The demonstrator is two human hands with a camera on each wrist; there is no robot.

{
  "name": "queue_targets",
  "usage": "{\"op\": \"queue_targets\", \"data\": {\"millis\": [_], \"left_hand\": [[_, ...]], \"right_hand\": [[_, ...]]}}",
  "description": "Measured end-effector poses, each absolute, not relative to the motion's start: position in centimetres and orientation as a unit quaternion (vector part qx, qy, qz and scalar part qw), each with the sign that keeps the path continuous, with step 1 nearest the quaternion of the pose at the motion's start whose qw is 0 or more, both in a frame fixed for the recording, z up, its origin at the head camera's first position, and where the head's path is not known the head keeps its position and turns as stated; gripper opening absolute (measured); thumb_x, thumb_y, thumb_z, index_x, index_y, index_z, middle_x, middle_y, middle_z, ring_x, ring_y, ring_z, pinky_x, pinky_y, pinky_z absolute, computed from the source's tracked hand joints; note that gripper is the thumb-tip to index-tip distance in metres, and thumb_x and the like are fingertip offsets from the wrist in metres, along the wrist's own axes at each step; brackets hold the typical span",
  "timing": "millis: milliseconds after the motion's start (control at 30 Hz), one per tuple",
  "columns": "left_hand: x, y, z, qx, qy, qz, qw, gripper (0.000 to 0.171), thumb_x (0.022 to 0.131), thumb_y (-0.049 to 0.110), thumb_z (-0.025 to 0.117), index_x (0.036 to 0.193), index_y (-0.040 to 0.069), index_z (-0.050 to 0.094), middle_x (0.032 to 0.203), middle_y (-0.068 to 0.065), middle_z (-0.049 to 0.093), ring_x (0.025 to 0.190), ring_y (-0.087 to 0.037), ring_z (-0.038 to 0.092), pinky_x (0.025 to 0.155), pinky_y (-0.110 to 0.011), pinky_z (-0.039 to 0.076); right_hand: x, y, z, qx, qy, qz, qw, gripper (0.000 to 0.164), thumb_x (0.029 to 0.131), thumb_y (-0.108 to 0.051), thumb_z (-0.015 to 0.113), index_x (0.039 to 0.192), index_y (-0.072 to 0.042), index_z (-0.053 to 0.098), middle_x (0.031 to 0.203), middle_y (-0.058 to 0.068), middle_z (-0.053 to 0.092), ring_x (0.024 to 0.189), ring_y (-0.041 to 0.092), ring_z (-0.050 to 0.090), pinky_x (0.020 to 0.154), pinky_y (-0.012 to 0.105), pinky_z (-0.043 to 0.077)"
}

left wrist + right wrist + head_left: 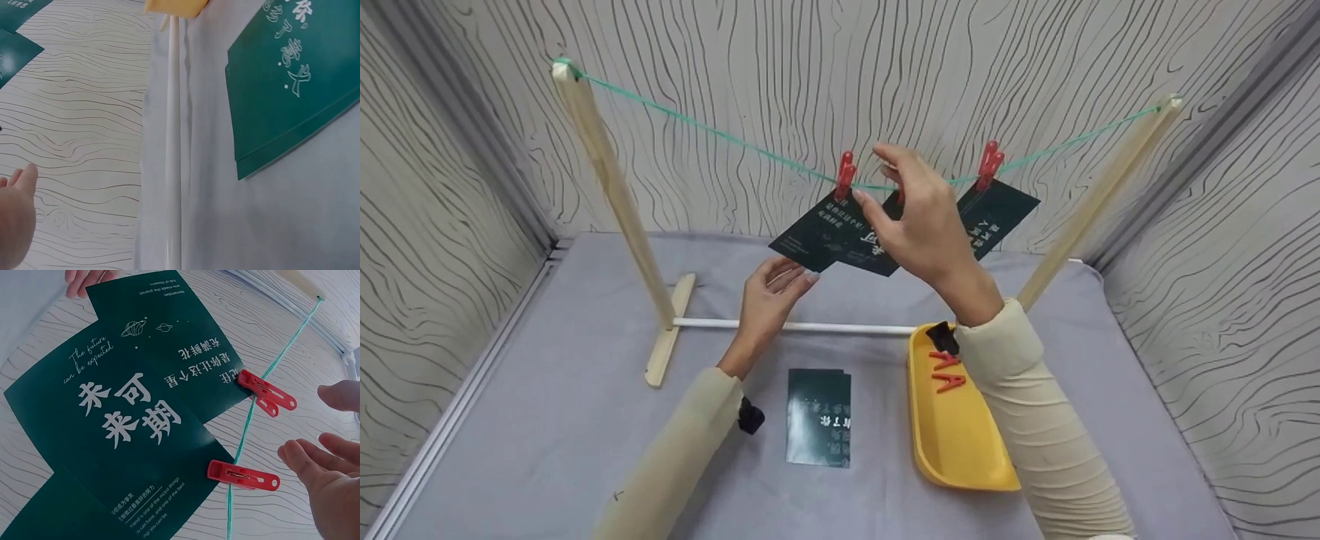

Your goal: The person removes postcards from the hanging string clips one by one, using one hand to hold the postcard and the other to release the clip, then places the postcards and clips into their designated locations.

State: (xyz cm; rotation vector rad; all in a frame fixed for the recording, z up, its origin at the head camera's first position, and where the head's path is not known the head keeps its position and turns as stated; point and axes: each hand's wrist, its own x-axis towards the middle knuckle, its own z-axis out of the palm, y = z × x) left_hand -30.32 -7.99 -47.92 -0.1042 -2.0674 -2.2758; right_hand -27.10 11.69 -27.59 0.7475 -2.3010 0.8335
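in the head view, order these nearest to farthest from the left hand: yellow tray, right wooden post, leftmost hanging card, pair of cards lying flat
From the left hand:
1. Leftmost hanging card: just above, by its fingertips.
2. Cards lying flat: below and slightly right.
3. Yellow tray: lower right.
4. Right wooden post: far right.
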Motion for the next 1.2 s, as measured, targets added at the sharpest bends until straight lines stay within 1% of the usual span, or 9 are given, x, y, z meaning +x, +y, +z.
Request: {"op": "queue_targets", "data": {"millis": [167,233,433,500,700,800,967,1100,1200], "left_hand": [[-30.8,-7.8,-47.8,-0.055,-0.648,-0.758,0.045,0.058,0.081,0.032,0.081,0.131,0.012,0.056,0.130,-0.008,0.063,0.124,-0.023,0.061,0.098,-0.027,0.054],[-31.0,-7.7,-47.7,-0.059,-0.651,-0.755,0.054,0.058,0.081,0.035,0.081,0.129,0.014,0.058,0.129,-0.007,0.064,0.124,-0.024,0.061,0.098,-0.027,0.054],[-31.1,-7.5,-47.2,-0.044,-0.668,-0.740,0.061,0.058,0.080,0.041,0.080,0.127,0.014,0.059,0.127,-0.006,0.064,0.122,-0.023,0.062,0.102,-0.033,0.053],[-31.1,-7.5,-47.0,-0.039,-0.672,-0.737,0.063,0.056,0.081,0.039,0.080,0.127,0.014,0.059,0.127,-0.006,0.064,0.121,-0.021,0.063,0.102,-0.033,0.053],[-31.4,-7.5,-46.3,-0.037,-0.655,-0.752,0.069,0.047,0.085,0.025,0.078,0.126,0.010,0.059,0.125,-0.010,0.066,0.118,-0.022,0.065,0.099,-0.030,0.054],[-31.5,-7.5,-46.2,-0.033,-0.650,-0.757,0.064,0.047,0.085,0.023,0.077,0.127,0.010,0.059,0.124,-0.011,0.067,0.118,-0.023,0.066,0.099,-0.030,0.054],[-31.7,-7.2,-46.0,-0.050,-0.638,-0.767,0.050,0.050,0.085,0.026,0.078,0.129,0.012,0.059,0.122,-0.012,0.068,0.117,-0.024,0.066,0.100,-0.032,0.054],[-31.5,-7.1,-45.9,-0.062,-0.633,-0.771,0.045,0.046,0.085,0.030,0.078,0.125,0.015,0.061,0.118,-0.008,0.071,0.114,-0.021,0.068,0.100,-0.031,0.053],[-31.3,-7.0,-45.9,-0.064,-0.634,-0.770,0.037,0.046,0.085,0.031,0.077,0.125,0.016,0.061,0.118,-0.007,0.071,0.113,-0.018,0.068,0.100,-0.030,0.053]], "right_hand": [[-27.7,11.2,-27.6,0.264,-0.869,0.324,0.266,0.055,0.095,-0.025,0.066,0.141,-0.002,0.047,0.141,0.013,0.056,0.126,0.022,0.060,0.107,0.032,0.048],[-27.9,11.0,-27.5,0.263,-0.871,0.319,0.265,0.055,0.094,-0.025,0.067,0.141,-0.002,0.047,0.141,0.014,0.056,0.124,0.023,0.061,0.106,0.033,0.049],[-28.7,10.5,-27.2,0.257,-0.882,0.297,0.262,0.054,0.095,-0.025,0.066,0.139,-0.001,0.048,0.140,0.014,0.057,0.121,0.026,0.063,0.104,0.034,0.051],[-29.0,10.4,-27.0,0.253,-0.889,0.287,0.253,0.053,0.095,-0.025,0.066,0.139,-0.002,0.048,0.139,0.014,0.058,0.121,0.025,0.063,0.104,0.034,0.051],[-29.7,10.0,-26.8,0.254,-0.897,0.274,0.236,0.052,0.095,-0.025,0.065,0.139,-0.002,0.049,0.140,0.014,0.058,0.122,0.024,0.062,0.104,0.034,0.051],[-29.9,10.0,-26.7,0.253,-0.900,0.272,0.229,0.052,0.096,-0.026,0.064,0.140,-0.001,0.048,0.140,0.015,0.057,0.122,0.025,0.062,0.105,0.033,0.050],[-30.2,10.3,-26.4,0.245,-0.902,0.276,0.226,0.055,0.097,-0.027,0.062,0.142,-0.001,0.045,0.139,0.014,0.058,0.124,0.024,0.061,0.107,0.033,0.049],[-30.3,10.4,-26.1,0.243,-0.900,0.291,0.217,0.060,0.099,-0.027,0.059,0.147,0.000,0.037,0.139,0.015,0.059,0.126,0.024,0.060,0.108,0.034,0.048],[-30.3,10.5,-26.2,0.242,-0.899,0.295,0.214,0.061,0.099,-0.027,0.059,0.148,0.001,0.035,0.138,0.015,0.060,0.125,0.025,0.061,0.108,0.035,0.048]]}}
